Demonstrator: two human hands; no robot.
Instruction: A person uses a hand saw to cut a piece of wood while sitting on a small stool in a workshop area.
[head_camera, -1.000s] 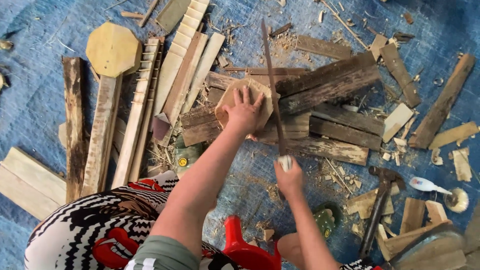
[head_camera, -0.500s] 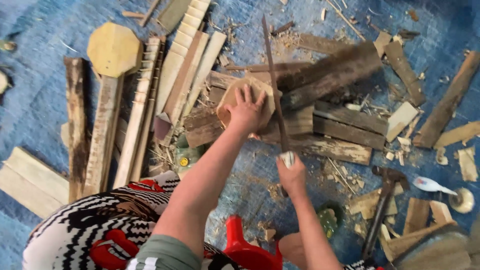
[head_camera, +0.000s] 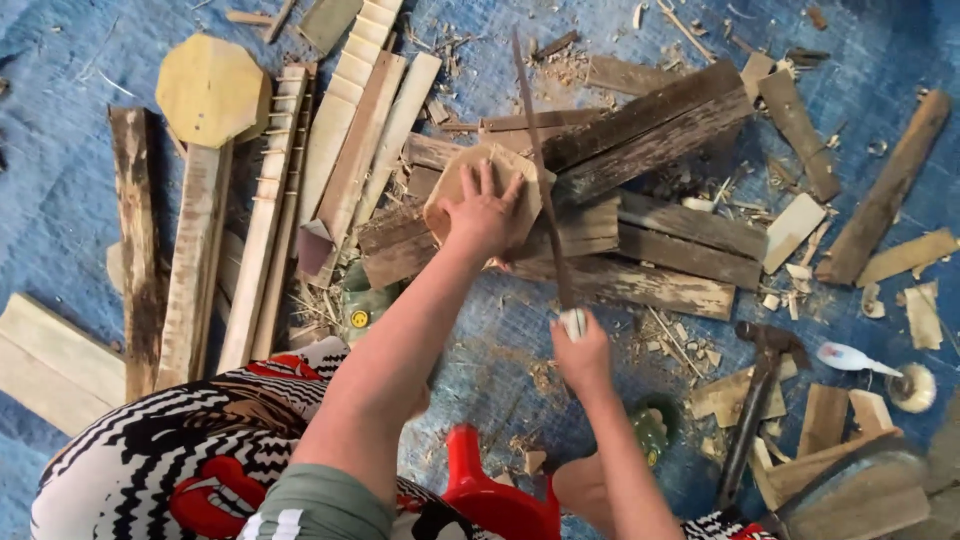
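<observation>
Red plastic stool (head_camera: 490, 495): nearest the camera, below and between both arms.
Right hand (head_camera: 583, 352): fist closed around the pale handle of a long thin dark saw blade (head_camera: 540, 170), which runs up and away from the hand across the wood pile.
Hammer with dark wooden handle (head_camera: 755, 400): lying on the blue tarp floor (head_camera: 60, 210), to the right of the right hand and apart from it.
White tube with a pointed tip (head_camera: 850, 358): further right of the hammer, beside a small round pale disc (head_camera: 912, 387).
Small green can (head_camera: 360, 305): left of the right hand, below the left hand, at the edge of the planks.
Left hand (head_camera: 487, 212): fingers spread, palm pressed flat on a small pale octagonal wooden piece (head_camera: 455, 185); the saw blade passes just at the hand's right side, at the piece's right edge.
Dark weathered planks (head_camera: 650, 240): stacked under the octagonal piece and reaching right of the left hand.
Pale wooden slats (head_camera: 350, 130): leaning left of and beyond the left hand.
Large yellowish octagonal board (head_camera: 210, 88): well left of the left hand, far side, resting on upright planks.
</observation>
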